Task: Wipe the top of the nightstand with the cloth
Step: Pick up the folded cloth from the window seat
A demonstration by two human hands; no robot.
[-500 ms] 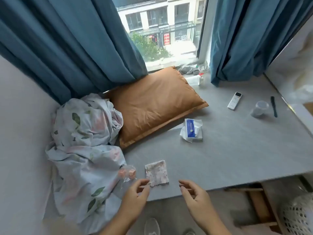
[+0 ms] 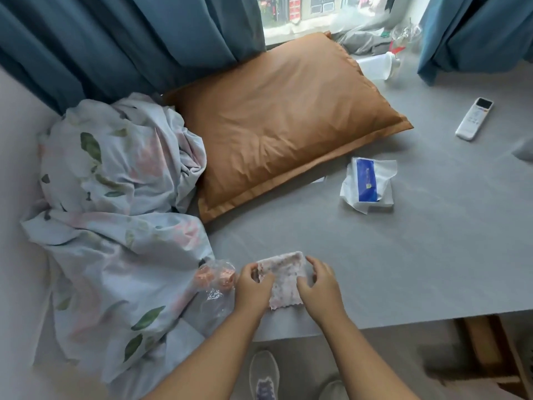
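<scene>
A small pale cloth (image 2: 284, 280) with a pink speckled print lies near the front edge of the grey surface (image 2: 403, 255). My left hand (image 2: 253, 287) grips the cloth's left side. My right hand (image 2: 320, 287) grips its right side. Both hands pinch the fabric, which is bunched a little between them. The cloth's far edge and its zigzag near edge show; the sides are hidden under my fingers.
A crumpled clear wrapper (image 2: 216, 280) lies just left of the cloth. A floral blanket (image 2: 115, 197) and an orange pillow (image 2: 274, 122) fill the left. A tissue pack (image 2: 367, 184), a white remote (image 2: 474, 118) and a plastic bottle (image 2: 375, 66) lie farther back.
Both hands have moved forward from the surface's front edge onto the cloth and taken hold of it. The view has shifted closer and lower.
</scene>
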